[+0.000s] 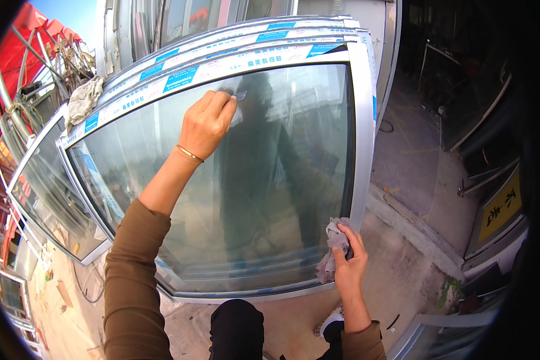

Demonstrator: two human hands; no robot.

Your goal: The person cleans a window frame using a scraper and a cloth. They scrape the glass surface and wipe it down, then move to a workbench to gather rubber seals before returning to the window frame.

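Landmark is the front glazed window sash, leaning with its glass facing the person, silvery frame, blue-and-white printed protective film along the top rail. Left hand is at the upper middle of the sash, thumb and fingers pinching a small flat blade-like piece close against the glass; cannot tell if its edge touches. Thin bracelet on that wrist, brown sleeve pushed up the forearm. Right hand is at the sash's lower right corner, fingers curled and thumb closed on a bunched grey rag, which overlaps the frame there. Glass shows a dark reflection of a person. More film-wrapped frames stack right behind the sash. Pale crumpled cloth hangs at its upper left corner; another glazed sash leans just left of it. Red canopy is beyond, far upper left of the sash. Dark-trousered knee is just below its bottom rail; yellow sign with black characters well right of it.
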